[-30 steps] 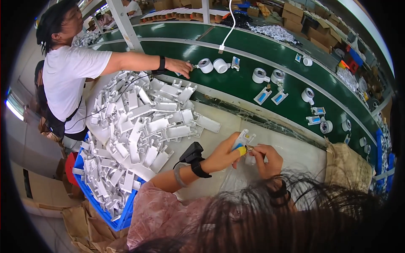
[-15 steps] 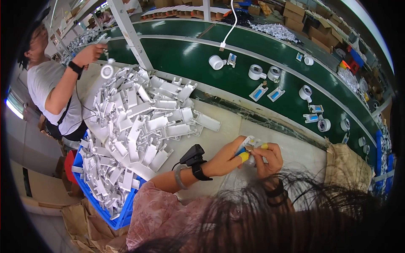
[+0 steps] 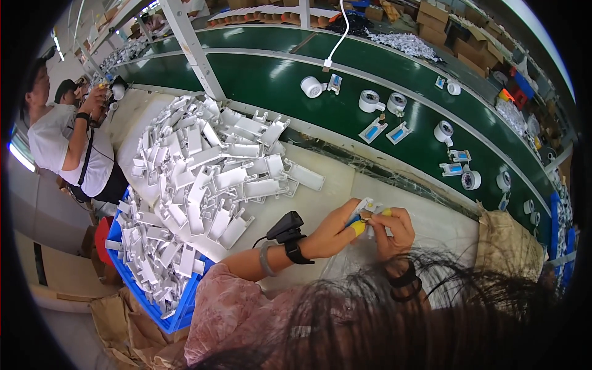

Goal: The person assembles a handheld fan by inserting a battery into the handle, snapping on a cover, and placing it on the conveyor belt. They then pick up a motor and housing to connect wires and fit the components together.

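Note:
My left hand (image 3: 336, 233) is closed on a white plastic housing (image 3: 368, 205) with a blue piece inside. My right hand (image 3: 395, 233) pinches at the near side of the same housing, thumb and fingers pressed together on a small brownish part. Yellow covers sit on some fingertips of both hands. My fingers hide much of the housing. To the left lies a large heap of white plastic covers (image 3: 234, 179) on the pale worktable (image 3: 336, 169). A blue crate (image 3: 182, 317) at the table's near left edge is filled with more of them.
Beyond the table runs a green conveyor belt (image 3: 271, 86) bearing several round white fan heads (image 3: 369, 102) joined to blue-filled housings (image 3: 373, 131). A white cable (image 3: 341, 37) hangs over it. A metal post (image 3: 194, 52) rises at the table's far edge. Brown wrapping (image 3: 509, 246) lies right. A co-worker (image 3: 71, 135) stands left.
The fan heads on the belt have shifted slightly left. The co-worker has leaned away and drawn the raised hand farther back, revealing another person behind. My hands stay at the housing, the right fingers slightly changed.

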A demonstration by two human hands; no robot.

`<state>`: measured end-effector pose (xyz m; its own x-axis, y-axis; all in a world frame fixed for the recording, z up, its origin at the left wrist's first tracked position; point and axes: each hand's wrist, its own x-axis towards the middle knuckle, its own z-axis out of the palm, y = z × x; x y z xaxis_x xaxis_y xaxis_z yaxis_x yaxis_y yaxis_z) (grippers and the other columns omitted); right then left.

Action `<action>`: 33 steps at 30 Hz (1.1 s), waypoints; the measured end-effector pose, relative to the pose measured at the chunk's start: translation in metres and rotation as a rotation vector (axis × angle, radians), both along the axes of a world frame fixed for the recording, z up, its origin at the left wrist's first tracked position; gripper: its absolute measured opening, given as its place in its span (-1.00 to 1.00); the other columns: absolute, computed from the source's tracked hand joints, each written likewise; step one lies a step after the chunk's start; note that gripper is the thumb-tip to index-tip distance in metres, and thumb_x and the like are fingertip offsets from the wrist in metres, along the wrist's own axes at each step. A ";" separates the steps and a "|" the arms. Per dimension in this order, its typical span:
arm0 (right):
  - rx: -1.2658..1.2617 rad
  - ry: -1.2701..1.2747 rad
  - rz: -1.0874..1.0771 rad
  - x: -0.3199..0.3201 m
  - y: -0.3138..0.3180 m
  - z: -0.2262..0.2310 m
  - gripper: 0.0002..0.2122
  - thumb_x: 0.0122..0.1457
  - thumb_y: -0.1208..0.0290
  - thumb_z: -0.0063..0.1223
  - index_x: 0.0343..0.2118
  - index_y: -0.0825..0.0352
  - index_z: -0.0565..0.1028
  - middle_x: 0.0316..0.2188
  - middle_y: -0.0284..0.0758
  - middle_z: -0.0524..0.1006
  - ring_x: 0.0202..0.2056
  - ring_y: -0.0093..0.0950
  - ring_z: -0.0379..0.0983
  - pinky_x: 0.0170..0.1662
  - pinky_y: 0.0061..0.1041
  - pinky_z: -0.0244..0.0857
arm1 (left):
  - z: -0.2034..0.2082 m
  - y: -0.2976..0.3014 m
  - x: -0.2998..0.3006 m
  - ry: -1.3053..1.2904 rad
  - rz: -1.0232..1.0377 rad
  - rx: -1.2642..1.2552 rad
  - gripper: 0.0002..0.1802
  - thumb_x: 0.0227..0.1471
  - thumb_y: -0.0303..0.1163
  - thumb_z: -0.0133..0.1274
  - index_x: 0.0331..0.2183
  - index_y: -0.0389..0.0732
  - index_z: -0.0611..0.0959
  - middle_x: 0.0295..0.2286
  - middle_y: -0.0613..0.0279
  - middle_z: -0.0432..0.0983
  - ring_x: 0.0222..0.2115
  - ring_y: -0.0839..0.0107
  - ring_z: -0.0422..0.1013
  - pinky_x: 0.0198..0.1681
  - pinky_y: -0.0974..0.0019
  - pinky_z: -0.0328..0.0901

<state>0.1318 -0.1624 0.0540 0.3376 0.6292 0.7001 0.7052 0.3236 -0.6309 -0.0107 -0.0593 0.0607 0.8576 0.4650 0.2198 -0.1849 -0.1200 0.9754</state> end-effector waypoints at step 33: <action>-0.092 -0.052 -0.050 -0.002 0.005 0.010 -0.85 -0.09 0.65 0.17 -0.40 0.31 0.53 -0.45 -0.29 0.42 -0.38 -0.30 0.34 -0.31 -0.41 0.22 | -0.019 -0.006 0.017 -0.019 0.256 0.117 -0.81 0.21 -0.37 -0.15 -0.27 -0.27 0.50 -0.58 0.39 0.36 -0.59 0.64 0.25 -0.54 0.51 0.17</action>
